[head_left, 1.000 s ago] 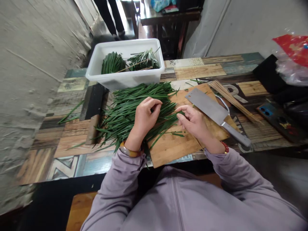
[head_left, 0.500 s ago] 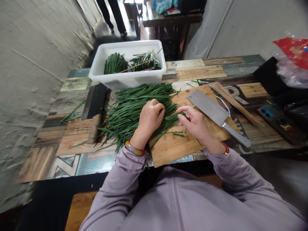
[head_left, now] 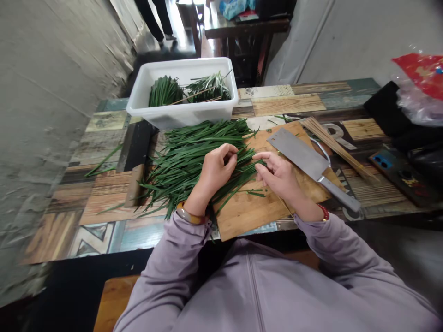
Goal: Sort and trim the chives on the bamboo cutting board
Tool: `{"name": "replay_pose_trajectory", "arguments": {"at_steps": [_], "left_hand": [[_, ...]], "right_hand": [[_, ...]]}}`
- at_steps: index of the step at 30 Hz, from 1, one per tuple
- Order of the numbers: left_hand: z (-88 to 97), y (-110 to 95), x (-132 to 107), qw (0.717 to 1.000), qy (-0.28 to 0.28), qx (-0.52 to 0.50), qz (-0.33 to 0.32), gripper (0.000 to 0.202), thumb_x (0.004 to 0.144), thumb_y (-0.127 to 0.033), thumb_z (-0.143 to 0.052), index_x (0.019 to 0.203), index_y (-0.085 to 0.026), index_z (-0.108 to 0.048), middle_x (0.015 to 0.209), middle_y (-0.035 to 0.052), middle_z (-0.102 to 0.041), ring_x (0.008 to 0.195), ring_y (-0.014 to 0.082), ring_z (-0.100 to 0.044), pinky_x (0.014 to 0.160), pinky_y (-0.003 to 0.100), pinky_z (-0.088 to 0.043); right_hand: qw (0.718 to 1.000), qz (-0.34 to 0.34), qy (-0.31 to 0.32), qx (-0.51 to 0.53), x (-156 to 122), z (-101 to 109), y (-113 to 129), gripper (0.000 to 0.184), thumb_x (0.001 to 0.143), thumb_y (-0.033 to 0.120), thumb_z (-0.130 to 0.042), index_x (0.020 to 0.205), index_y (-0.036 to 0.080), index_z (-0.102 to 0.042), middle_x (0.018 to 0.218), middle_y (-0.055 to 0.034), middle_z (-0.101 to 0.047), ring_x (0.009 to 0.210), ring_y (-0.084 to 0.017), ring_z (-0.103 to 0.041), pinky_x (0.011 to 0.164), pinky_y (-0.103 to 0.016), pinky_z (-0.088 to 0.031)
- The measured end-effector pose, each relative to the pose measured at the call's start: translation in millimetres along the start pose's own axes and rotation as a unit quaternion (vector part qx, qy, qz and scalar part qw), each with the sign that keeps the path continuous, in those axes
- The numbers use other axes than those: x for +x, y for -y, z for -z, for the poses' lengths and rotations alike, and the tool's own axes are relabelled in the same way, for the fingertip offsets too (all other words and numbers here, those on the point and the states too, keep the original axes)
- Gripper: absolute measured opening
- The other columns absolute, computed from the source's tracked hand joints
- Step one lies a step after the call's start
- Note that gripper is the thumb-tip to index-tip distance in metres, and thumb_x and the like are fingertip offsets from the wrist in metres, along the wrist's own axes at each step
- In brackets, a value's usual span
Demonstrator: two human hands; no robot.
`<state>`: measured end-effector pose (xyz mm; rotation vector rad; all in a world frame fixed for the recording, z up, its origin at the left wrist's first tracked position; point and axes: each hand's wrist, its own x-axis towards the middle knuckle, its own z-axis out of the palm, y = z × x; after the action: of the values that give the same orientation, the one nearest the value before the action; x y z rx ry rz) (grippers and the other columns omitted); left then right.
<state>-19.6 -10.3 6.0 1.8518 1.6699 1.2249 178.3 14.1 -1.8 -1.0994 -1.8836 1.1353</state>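
A wide heap of green garlic chives (head_left: 187,157) lies across the left part of the wooden cutting board (head_left: 238,219) and onto the table. My left hand (head_left: 219,168) is over the heap's right side, fingers curled and thumb close to the index finger; what it grips is hidden. My right hand (head_left: 278,177) pinches the ends of a few chives at the board's middle. A thin bamboo stick (head_left: 285,205) shows beneath that hand; whether it is held I cannot tell. Right of it a cleaver (head_left: 301,154) rests flat, its handle toward the lower right.
A white plastic tub (head_left: 183,113) with chive bundles and sticks stands behind the heap. Bamboo skewers (head_left: 339,147) lie beyond the cleaver. A phone (head_left: 401,177) and plastic bags (head_left: 420,99) are at the right. Left of the heap lies a dark, wooden-handled blade (head_left: 136,147). Someone's legs (head_left: 154,20) show behind.
My left hand has turned slightly, and the gap between its thumb and index finger shows more. My right hand stays about where it was. The person's legs in the background have shifted left.
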Motion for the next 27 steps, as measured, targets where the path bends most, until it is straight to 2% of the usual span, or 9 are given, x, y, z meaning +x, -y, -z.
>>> {"name": "replay_pose_trajectory", "arguments": {"at_steps": [5,13,18,27], "left_hand": [[-1.1,-2.8,0.8,1.000,0.021,-0.007,0.001,0.012,0.086,-0.018,-0.056,0.078,-0.016,-0.066,0.066,-0.0017,-0.064,0.062,0.0115,-0.056,0.062,0.024,-0.040],[-4.4,-7.5,0.4,0.999,0.033,0.007,-0.008,0.013,0.085,-0.017,-0.058,0.078,-0.015,-0.069,0.069,-0.0007,-0.068,0.064,0.0113,-0.058,0.062,0.023,-0.041],[-5.8,-8.7,-2.3,0.999,0.036,0.008,-0.033,0.015,0.087,-0.016,-0.058,0.086,-0.016,-0.073,0.077,0.0014,-0.073,0.069,0.0125,-0.063,0.067,0.023,-0.047],[-5.0,-10.2,-4.0,0.998,0.044,0.015,-0.041,0.023,0.086,-0.009,-0.057,0.094,-0.018,-0.076,0.085,0.0023,-0.077,0.077,0.0141,-0.069,0.075,0.024,-0.052]], "right_hand": [[1.000,-0.003,0.005,0.002,0.6,0.1,0.4,0.020,0.092,0.031,-0.057,0.108,0.023,-0.064,0.059,0.0045,-0.062,0.049,-0.013,-0.058,0.052,-0.026,-0.045],[1.000,0.005,0.003,-0.001,2.4,-1.3,-1.7,0.018,0.092,0.032,-0.057,0.106,0.023,-0.065,0.059,0.0045,-0.063,0.049,-0.013,-0.058,0.052,-0.026,-0.044],[1.000,-0.003,0.006,-0.011,2.0,-0.2,0.2,0.019,0.092,0.033,-0.057,0.107,0.024,-0.064,0.059,0.0042,-0.063,0.050,-0.014,-0.059,0.053,-0.026,-0.045],[1.000,-0.015,0.004,-0.014,1.9,0.0,1.6,0.019,0.092,0.035,-0.057,0.106,0.025,-0.064,0.059,0.0045,-0.062,0.052,-0.015,-0.061,0.054,-0.027,-0.046]]}}
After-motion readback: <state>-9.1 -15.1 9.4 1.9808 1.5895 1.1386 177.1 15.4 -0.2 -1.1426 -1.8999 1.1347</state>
